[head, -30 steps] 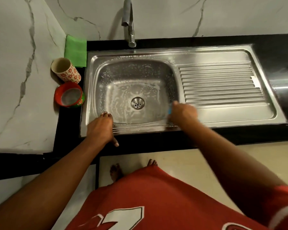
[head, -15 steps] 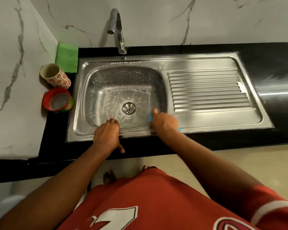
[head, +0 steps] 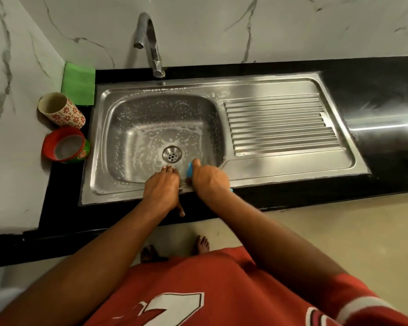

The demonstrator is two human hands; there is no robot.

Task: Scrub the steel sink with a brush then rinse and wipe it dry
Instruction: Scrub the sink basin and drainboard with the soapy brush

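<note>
Right hand (head: 209,178) grips blue brush (head: 189,170), mostly hidden, against near wall of soapy sink (head: 280,170). Left hand (head: 161,188), fingers straight, rests on near rim, probably bracing for scrubbing.

Wall (head: 222,31): white marble with grey veins, behind and at the left. Table (head: 375,95): glossy black stone, with 1 bright streak of reflected light at the right. Floor (head: 339,231): pale beige, smooth. Light: dim and warm, from overhead.
</note>
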